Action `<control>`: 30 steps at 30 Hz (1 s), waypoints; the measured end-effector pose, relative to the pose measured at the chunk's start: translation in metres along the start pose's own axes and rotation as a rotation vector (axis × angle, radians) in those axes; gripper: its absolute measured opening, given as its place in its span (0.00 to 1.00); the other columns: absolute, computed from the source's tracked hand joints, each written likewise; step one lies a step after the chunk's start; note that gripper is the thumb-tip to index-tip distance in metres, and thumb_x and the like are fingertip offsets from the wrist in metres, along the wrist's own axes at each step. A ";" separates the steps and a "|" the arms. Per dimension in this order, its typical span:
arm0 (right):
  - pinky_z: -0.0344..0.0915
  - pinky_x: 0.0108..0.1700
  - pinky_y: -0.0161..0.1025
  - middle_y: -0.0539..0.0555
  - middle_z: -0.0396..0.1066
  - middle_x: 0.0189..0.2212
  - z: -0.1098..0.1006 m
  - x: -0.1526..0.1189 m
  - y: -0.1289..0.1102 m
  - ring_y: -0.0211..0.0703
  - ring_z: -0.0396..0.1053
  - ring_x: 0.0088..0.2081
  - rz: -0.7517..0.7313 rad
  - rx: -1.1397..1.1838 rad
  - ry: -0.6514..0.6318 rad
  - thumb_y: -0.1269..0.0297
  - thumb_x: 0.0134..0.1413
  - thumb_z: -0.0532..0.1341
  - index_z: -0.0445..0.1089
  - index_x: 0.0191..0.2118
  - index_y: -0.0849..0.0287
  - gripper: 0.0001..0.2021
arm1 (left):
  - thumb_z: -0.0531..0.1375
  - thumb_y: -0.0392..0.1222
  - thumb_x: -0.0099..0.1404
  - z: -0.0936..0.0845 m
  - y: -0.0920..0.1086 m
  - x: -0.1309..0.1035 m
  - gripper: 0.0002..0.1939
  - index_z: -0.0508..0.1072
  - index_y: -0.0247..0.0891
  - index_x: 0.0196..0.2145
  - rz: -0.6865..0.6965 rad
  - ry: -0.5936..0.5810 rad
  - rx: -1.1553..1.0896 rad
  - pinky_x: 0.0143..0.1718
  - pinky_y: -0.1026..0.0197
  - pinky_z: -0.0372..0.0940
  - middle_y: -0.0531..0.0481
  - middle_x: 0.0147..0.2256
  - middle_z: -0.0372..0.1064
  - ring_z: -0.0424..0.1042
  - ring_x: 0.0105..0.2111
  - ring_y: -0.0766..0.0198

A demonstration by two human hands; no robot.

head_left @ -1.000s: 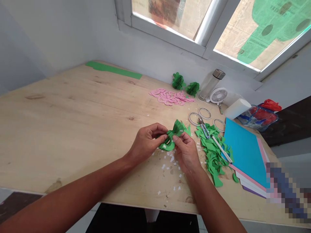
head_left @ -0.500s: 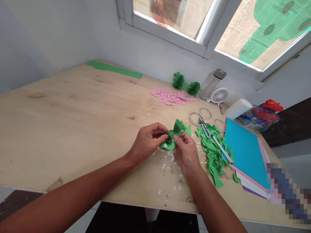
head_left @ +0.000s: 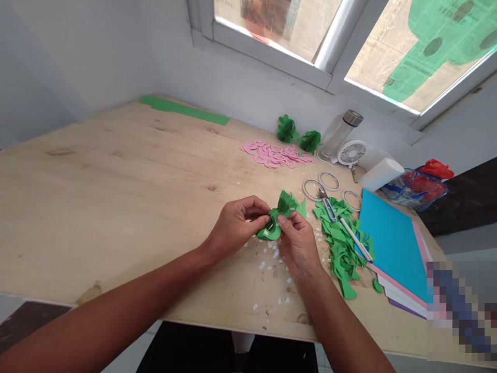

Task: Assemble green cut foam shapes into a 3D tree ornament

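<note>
Between my hands is a green layered paper cutout [head_left: 286, 203], its many sheets fanned out at the upper end and curled round an opening below. A small white square sticks to its lower layer. My left hand [head_left: 241, 220] pinches its left side between thumb and fingers. From the right, my right hand [head_left: 298, 235] grips it with the thumb on top near the middle. The fingertips behind the paper are partly hidden. Tiny white paper bits [head_left: 267, 254] lie scattered on the wooden table [head_left: 128, 207] under and around my hands.
Right of my hands, green paper scraps [head_left: 341, 259] lie under snips [head_left: 328, 204] and a white pen [head_left: 355, 239]. Tape rolls [head_left: 312, 190], blue paper [head_left: 388, 243], pink cutouts [head_left: 272, 155], two green paper shapes [head_left: 287, 129], a bottle [head_left: 339, 135] and a small fan [head_left: 351, 152] stand or lie beyond.
The view has shifted very slightly. Both hands keep the same grip on the green paper cutout, with hardly any visible movement.
</note>
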State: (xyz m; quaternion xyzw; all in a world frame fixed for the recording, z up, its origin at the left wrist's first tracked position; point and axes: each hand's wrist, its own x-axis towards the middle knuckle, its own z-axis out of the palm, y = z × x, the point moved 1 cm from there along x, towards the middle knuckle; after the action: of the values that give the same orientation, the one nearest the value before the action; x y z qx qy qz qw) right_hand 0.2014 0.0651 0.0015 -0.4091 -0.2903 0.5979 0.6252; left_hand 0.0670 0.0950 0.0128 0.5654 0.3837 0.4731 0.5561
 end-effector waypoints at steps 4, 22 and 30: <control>0.64 0.36 0.35 0.47 0.74 0.27 0.000 0.000 0.000 0.36 0.67 0.29 -0.002 0.001 0.005 0.64 0.37 0.72 0.72 0.28 0.58 0.10 | 0.64 0.37 0.52 -0.001 0.002 0.000 0.05 0.73 0.35 0.28 0.000 -0.021 0.009 0.28 0.66 0.70 0.51 0.26 0.74 0.75 0.27 0.64; 0.62 0.34 0.35 0.46 0.73 0.25 -0.003 0.001 0.000 0.35 0.66 0.27 -0.001 -0.033 0.016 0.63 0.37 0.72 0.71 0.28 0.57 0.11 | 0.65 0.39 0.52 -0.003 0.012 0.000 0.06 0.74 0.35 0.28 0.002 -0.080 0.044 0.30 0.64 0.71 0.50 0.27 0.75 0.75 0.29 0.62; 0.62 0.32 0.34 0.47 0.72 0.25 -0.003 0.001 0.000 0.36 0.65 0.27 0.001 -0.033 0.026 0.63 0.37 0.72 0.71 0.29 0.57 0.11 | 0.65 0.40 0.52 -0.002 0.011 -0.001 0.06 0.74 0.36 0.28 -0.017 -0.080 0.020 0.28 0.65 0.71 0.50 0.27 0.74 0.75 0.28 0.62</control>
State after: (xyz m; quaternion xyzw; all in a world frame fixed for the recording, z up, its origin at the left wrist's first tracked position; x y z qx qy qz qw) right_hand 0.2046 0.0659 -0.0002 -0.4274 -0.2918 0.5880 0.6216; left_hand 0.0636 0.0940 0.0232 0.5861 0.3705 0.4417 0.5693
